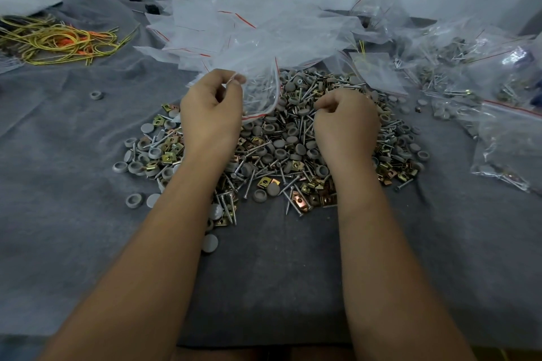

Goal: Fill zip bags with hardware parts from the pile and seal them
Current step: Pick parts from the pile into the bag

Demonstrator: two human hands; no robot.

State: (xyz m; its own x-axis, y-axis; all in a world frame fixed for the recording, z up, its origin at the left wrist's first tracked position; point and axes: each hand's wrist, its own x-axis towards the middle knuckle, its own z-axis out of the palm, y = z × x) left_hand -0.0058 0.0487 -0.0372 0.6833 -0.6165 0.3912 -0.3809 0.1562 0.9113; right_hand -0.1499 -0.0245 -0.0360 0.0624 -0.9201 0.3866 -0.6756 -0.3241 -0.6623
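Clearly the filling step is in hand. At nine o'clock of the pile, the left hand (209, 114) pinches the rim of a zip bag (261, 94), holding its mouth open toward the right; a few screws already lie inside. At the centre sits the pile (281, 152) of screws, grey caps and brass clips on the worktop (73, 184). At three o'clock the right hand (344, 123) rests curled on the heap, seemingly gathering parts; whether it grips any I cannot tell. Next, it should carry a pinch leftward into the mouth.
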